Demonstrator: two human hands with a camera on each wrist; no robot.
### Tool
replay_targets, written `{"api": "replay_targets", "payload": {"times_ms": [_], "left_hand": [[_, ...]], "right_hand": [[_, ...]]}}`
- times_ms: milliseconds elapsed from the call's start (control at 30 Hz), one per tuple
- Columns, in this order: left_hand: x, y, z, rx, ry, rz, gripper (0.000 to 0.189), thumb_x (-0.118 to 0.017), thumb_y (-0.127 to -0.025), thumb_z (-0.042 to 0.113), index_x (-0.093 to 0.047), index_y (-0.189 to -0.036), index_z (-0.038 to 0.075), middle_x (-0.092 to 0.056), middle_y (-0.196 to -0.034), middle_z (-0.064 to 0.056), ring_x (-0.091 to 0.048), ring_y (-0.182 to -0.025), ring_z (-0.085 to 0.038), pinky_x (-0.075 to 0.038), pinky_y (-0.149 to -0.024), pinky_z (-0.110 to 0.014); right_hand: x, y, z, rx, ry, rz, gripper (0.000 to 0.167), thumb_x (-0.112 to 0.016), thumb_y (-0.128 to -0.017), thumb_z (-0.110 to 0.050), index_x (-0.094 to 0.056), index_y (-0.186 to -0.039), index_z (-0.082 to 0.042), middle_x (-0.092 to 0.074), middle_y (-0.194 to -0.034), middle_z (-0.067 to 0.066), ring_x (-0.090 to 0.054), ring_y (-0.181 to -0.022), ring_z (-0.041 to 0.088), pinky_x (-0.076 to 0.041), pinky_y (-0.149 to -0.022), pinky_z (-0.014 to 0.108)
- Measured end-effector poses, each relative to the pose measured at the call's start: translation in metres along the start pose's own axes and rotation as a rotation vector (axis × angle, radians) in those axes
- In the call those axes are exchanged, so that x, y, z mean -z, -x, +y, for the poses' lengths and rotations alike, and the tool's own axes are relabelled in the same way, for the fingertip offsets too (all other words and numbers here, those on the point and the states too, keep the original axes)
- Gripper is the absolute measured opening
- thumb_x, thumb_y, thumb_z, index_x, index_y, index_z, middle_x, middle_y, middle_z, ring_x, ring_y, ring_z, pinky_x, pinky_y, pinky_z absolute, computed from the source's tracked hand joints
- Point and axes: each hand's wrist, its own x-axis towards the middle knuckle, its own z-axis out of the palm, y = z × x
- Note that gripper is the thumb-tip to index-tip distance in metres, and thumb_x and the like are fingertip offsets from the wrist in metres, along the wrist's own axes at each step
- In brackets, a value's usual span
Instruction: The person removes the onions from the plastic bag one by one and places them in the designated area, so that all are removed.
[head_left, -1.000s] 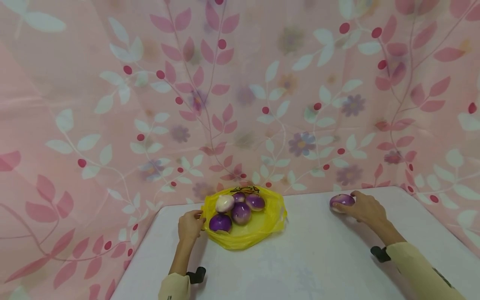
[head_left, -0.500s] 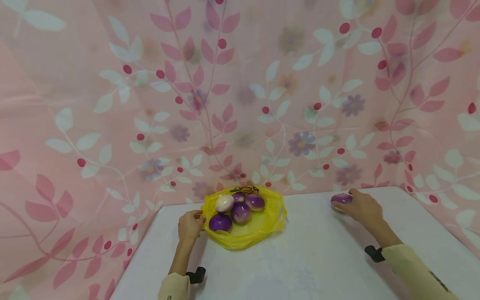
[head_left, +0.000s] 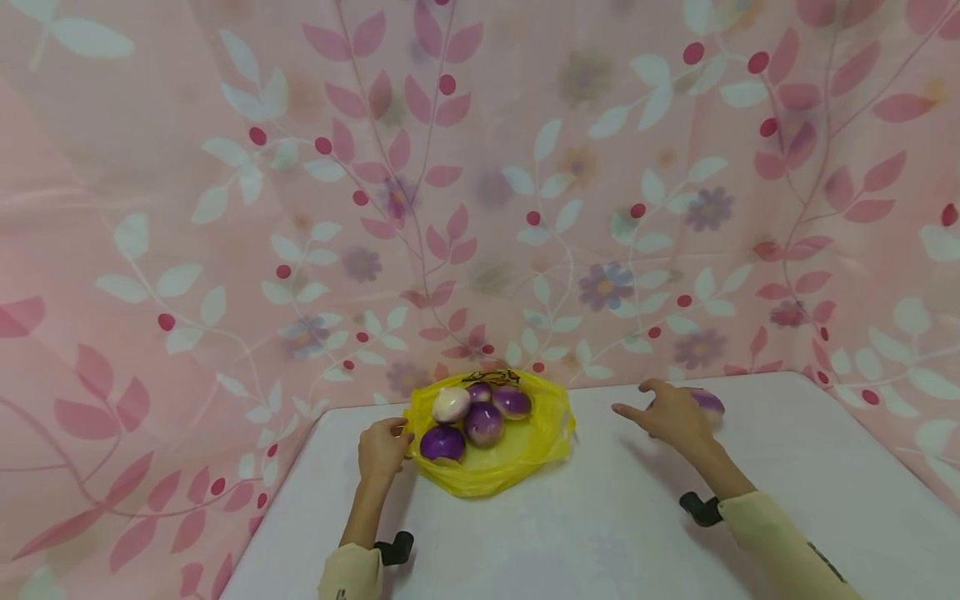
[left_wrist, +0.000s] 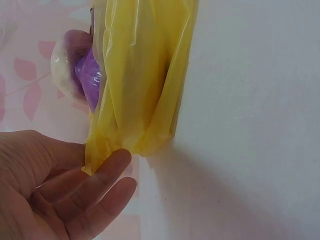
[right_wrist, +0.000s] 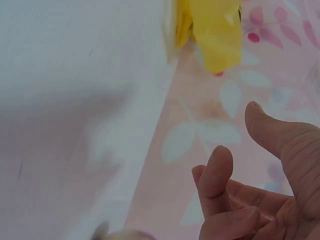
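A pale left sleeve [head_left: 351, 573] leads up to the left hand [head_left: 382, 454], with a black wrist device [head_left: 396, 547] at the hand's 6 o'clock. That hand pinches the 9 o'clock edge of a yellow bag [head_left: 472, 482], the plastic caught between thumb and fingers. The bag rests on the white bench [head_left: 592, 525] with its mouth spread, and five vegetables sit close together inside. Around its middle, a dark purple vegetable [head_left: 442, 443] lies at 9 o'clock, a white vegetable [head_left: 452, 406] at 10, a small purple vegetable [head_left: 477, 392] at 12, and an oval purple vegetable [head_left: 513, 403] between 1 and 2; a round purple vegetable [head_left: 485, 424] lies at the centre. Well apart, at the bag's 3 o'clock, the right hand [head_left: 675, 419] is over the bench, thumb and forefinger spread. A loose vegetable [head_left: 711, 406] lies on the bench between that hand's 2 and 3 o'clock, partly hidden behind it; whether they touch, I cannot tell. A pink floral curtain [head_left: 487, 192] hangs at the bench's 12 o'clock.
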Motion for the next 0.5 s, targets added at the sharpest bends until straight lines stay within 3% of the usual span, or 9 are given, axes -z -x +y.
{"api": "replay_targets", "payload": {"times_ms": [500], "left_hand": [[0.001,0.001,-0.002,0.002,0.015,-0.002,0.033,-0.076,-0.093,0.005,-0.074,-0.124,-0.007,-0.077,-0.11,-0.03,-0.074,-0.057,-0.026,-0.054,-0.041,-0.026]], "right_hand": [[-0.052,-0.016,-0.056,0.046,-0.117,0.039,0.072,-0.082,-0.088,-0.052,-0.065,-0.137,-0.002,-0.074,-0.088,0.007,-0.062,-0.061,0.015,-0.052,-0.057,0.028]]}}
